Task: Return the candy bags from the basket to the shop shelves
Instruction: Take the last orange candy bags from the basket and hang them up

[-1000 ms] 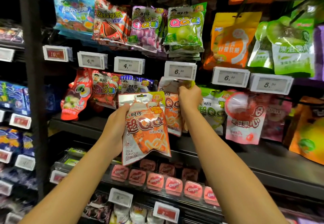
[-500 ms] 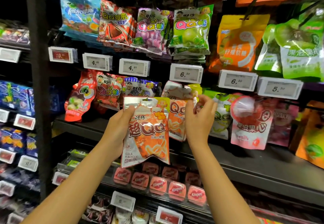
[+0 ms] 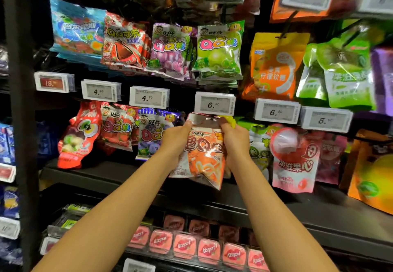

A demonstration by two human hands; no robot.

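Shop shelving (image 3: 148,178) fills the view, dark ledges with hanging candy bags and white price tags; left to right on the middle row: red eyeball bag (image 3: 79,135), strawberry bag (image 3: 117,129), blueberry bag (image 3: 150,133); then left hand (image 3: 175,142), fingers curled on the left edge of the orange cola bag (image 3: 203,154), thumb near its silver top strip; bag upright between both hands, its top just below the 6.50 price tag (image 3: 214,103); right hand (image 3: 235,142) pinches the bag's upper right corner, fingers closed on it; whether the bag's hole is on a peg cannot be told; further right, pink lychee bag (image 3: 294,161); below, a row of pink Kissport tins (image 3: 209,250).
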